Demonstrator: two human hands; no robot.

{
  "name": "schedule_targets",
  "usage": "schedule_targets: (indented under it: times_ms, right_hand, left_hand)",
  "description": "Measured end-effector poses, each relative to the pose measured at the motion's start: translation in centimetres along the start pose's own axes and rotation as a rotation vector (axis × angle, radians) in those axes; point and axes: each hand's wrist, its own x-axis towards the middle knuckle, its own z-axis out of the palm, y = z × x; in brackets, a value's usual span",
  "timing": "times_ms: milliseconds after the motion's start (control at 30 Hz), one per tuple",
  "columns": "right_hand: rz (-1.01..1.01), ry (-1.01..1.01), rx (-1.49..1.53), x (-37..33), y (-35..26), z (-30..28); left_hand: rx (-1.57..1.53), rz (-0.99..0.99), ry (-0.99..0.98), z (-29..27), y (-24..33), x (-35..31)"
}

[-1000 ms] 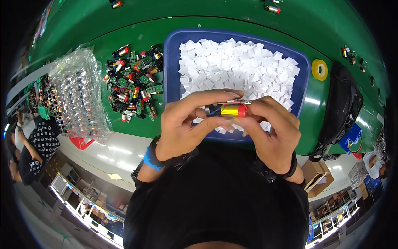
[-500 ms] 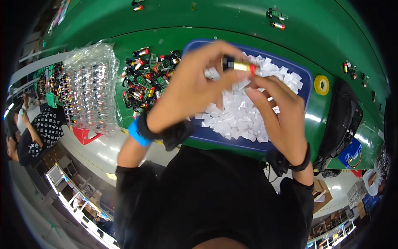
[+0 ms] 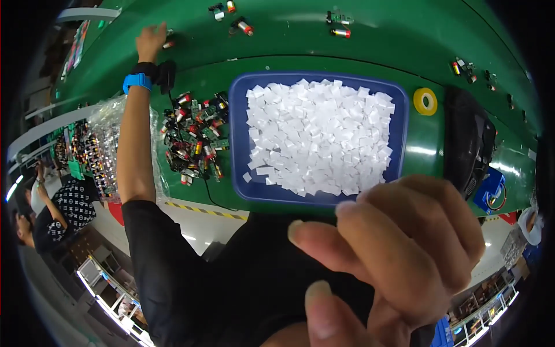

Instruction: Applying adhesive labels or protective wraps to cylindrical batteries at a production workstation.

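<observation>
My left hand point(image 3: 151, 41) is stretched out to the far left over the green surface, its fingers extended. Right beside those fingers lies a small battery with a circuit board point(image 3: 168, 44); no grip on it shows. Close to the camera at lower right, my right hand point(image 3: 399, 248) has bent fingers apart from the thumb, with nothing visible between them. Beyond it stands a blue tray point(image 3: 237, 133) full of small white paper-like squares point(image 3: 318, 139). Left of the tray is a heap of battery and circuit-board assemblies point(image 3: 196, 139).
More assemblies point(image 3: 243, 26) lie spaced along the far green strip. A yellow tape roll point(image 3: 425, 101) and a black bag point(image 3: 469, 144) are right of the tray. Clear plastic packaging with rows of parts point(image 3: 107, 150) is at left. Another person point(image 3: 63, 211) is at the far left.
My hands have parted. The left went from above the tray to the far left, and the right came back toward me. The battery assembly held between them has left that spot; the view has shifted.
</observation>
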Motion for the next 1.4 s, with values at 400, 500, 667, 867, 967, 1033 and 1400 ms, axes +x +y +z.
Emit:
schedule_targets:
  times_ms: [400, 500, 667, 867, 967, 1033, 1400]
  right_hand:
    - [0.252, -0.284, 0.239, -2.2, 5.2, 4.5]
    - [0.383, -0.25, 0.321, -1.9, 4.7, 6.1]
    - [0.394, -0.2, 0.332, -3.0, 4.3, 7.2]
    - [0.233, -0.219, 0.204, -4.1, 5.0, 6.3]
    - [0.159, -0.215, 0.131, -4.6, 4.8, 5.7]
    - [0.111, -0.212, 0.108, -4.8, 4.9, 5.7]
    - [0.051, -0.257, 0.031, -5.7, 4.3, 6.9]
  left_hand:
    - [-0.953, 0.115, -0.431, -13.8, 19.8, -11.8]
    - [-1.291, -0.012, -0.659, -19.4, 26.9, -19.6]
    - [-1.683, -0.001, -0.728, -21.1, 31.5, -27.6]
    - [-1.375, 0.377, -0.457, -20.3, 32.0, -29.1]
    - [-1.132, 0.503, -0.223, -20.4, 31.8, -29.6]
    - [-1.505, 0.132, -0.607, -20.4, 30.2, -30.4]
    - [-1.648, -0.324, -1.143, -20.1, 31.2, -29.9]
